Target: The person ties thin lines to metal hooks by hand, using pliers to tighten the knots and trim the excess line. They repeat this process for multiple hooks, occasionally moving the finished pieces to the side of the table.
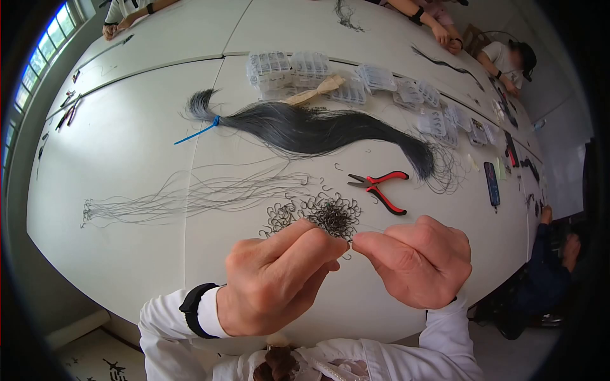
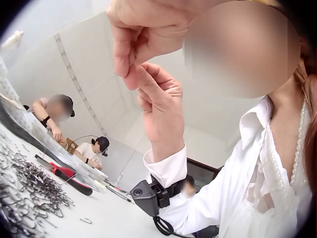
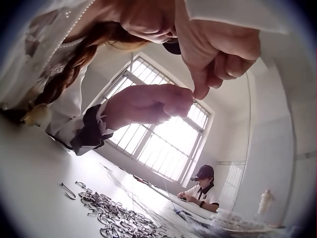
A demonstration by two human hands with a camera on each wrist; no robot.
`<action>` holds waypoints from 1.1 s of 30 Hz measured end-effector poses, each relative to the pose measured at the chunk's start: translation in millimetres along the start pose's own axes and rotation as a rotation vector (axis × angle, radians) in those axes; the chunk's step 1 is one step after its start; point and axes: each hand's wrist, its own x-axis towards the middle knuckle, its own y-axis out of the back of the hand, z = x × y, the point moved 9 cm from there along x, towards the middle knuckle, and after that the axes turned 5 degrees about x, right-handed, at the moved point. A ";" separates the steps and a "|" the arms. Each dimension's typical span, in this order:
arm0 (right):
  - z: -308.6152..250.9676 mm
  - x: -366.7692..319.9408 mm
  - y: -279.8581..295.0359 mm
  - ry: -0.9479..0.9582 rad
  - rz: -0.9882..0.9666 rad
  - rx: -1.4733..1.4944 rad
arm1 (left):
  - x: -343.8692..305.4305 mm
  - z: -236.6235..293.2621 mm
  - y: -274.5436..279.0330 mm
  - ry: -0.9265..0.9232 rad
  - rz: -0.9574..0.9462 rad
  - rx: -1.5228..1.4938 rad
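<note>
The left hand [image 1: 279,279] and right hand [image 1: 416,260] meet fingertip to fingertip, just on the near side of a pile of dark metal hooks [image 1: 330,216]. A small dark hook end [image 1: 349,245] shows at the left fingertips, pinched between thumb and finger; most of it is hidden. Thumb and finger of the right hand pinch a thin line, faint beside them. In the left wrist view the left hand [image 2: 148,34] is above the right hand [image 2: 161,104]. The right wrist view shows the left hand [image 3: 148,104] touching the right hand [image 3: 213,49].
Red-handled pliers [image 1: 381,190] lie beyond the right hand. Lines with hooks [image 1: 178,203] stretch to the left. Farther back are a dark strand bundle [image 1: 318,130] with a blue tie [image 1: 216,120] and clear plastic boxes [image 1: 270,68]. Other people sit around the table [image 1: 114,152].
</note>
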 end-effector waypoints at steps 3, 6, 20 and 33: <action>12.5 3.9 -1.3 -0.116 0.003 0.145 | 0.9 -0.7 -0.4 0.005 -0.012 -0.040; 23.9 4.1 -5.8 -0.179 -0.018 0.308 | 1.6 -2.4 -2.3 0.013 -0.030 -0.089; 66.8 -26.2 -64.8 -1.003 -0.286 1.308 | 2.0 -14.2 -15.0 0.168 -0.111 -0.379; 62.9 -29.9 -69.8 -0.851 -0.206 1.287 | -1.8 -19.0 -6.2 0.210 0.008 -0.335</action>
